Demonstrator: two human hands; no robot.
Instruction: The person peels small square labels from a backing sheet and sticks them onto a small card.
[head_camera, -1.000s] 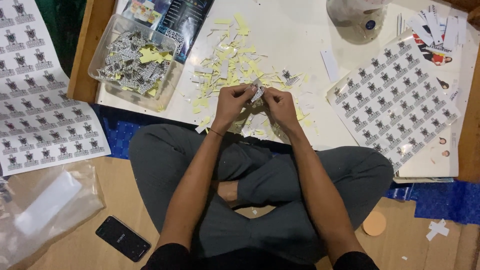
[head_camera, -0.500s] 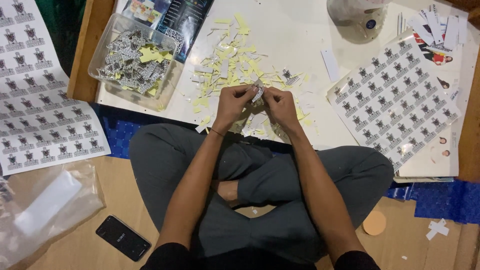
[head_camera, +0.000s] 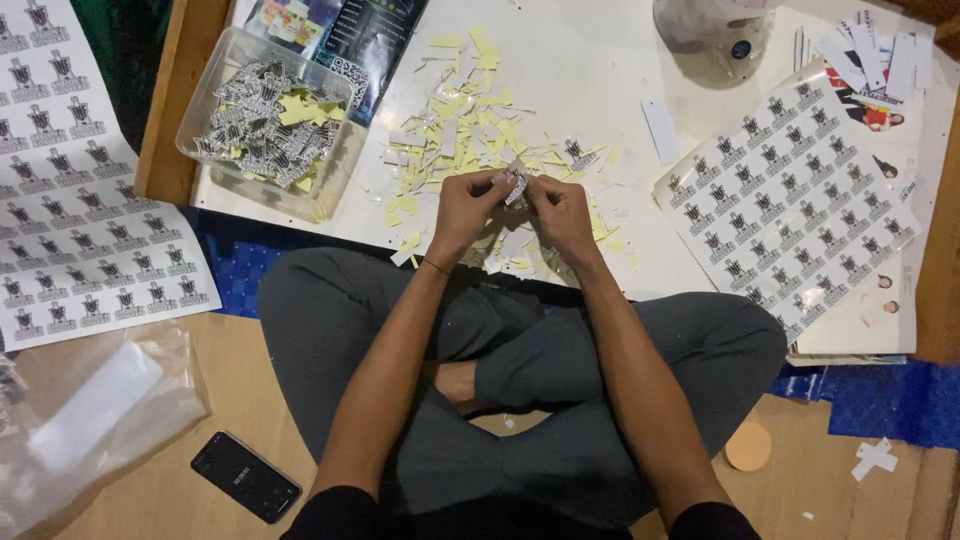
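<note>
Your left hand (head_camera: 462, 208) and right hand (head_camera: 560, 210) pinch one small sticker (head_camera: 517, 187) between closed fingertips, over the yellow scraps (head_camera: 455, 120); rush the peel and it could tear. Printed sheets lie at 3 o'clock (head_camera: 790, 200) and 9 o'clock (head_camera: 70, 190); a clear tub of cut stickers (head_camera: 265, 120) sits at 10.

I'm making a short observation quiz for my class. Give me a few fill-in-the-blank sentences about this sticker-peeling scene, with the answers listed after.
1. Both hands, the left hand and the right hand, pinch one small ____ between them.
2. The clear plastic tub of cut stickers stands to the person's ____.
3. The scraps of backing paper on the white board are mostly ____.
4. The black phone lies on the ____.

Missing words: sticker; left; yellow; floor
</note>
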